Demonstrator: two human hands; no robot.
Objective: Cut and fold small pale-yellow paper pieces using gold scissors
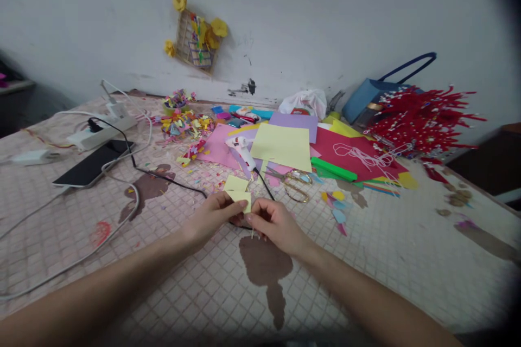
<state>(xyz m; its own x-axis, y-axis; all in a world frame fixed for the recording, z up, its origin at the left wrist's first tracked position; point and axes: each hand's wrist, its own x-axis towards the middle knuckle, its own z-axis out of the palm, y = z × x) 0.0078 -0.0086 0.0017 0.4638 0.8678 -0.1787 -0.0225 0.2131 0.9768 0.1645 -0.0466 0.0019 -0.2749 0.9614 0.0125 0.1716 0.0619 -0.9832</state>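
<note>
My left hand (217, 213) pinches a small pale yellow paper piece (239, 198) between thumb and fingers. Close beside it, at the paper's right edge, my right hand (277, 223) has its fingertips pressed together. A thin pale strip (252, 232) pokes down below those fingertips; its upper part is hidden. Just behind the hands another pale yellow paper piece (235, 182) lies on the table. Farther back are a white glue gun (241, 152) with a black cord and open gold-handled scissors (297, 180). A large pale yellow sheet (280, 146) rests on other coloured papers.
Cables, a power strip (101, 131) and a black-screened phone (94, 164) occupy the left. Paper scraps (187, 126) pile at the back. Rightward lie a green stick (334, 169), white string (364, 154), a red bundle (423, 122) and a blue bag (362, 100).
</note>
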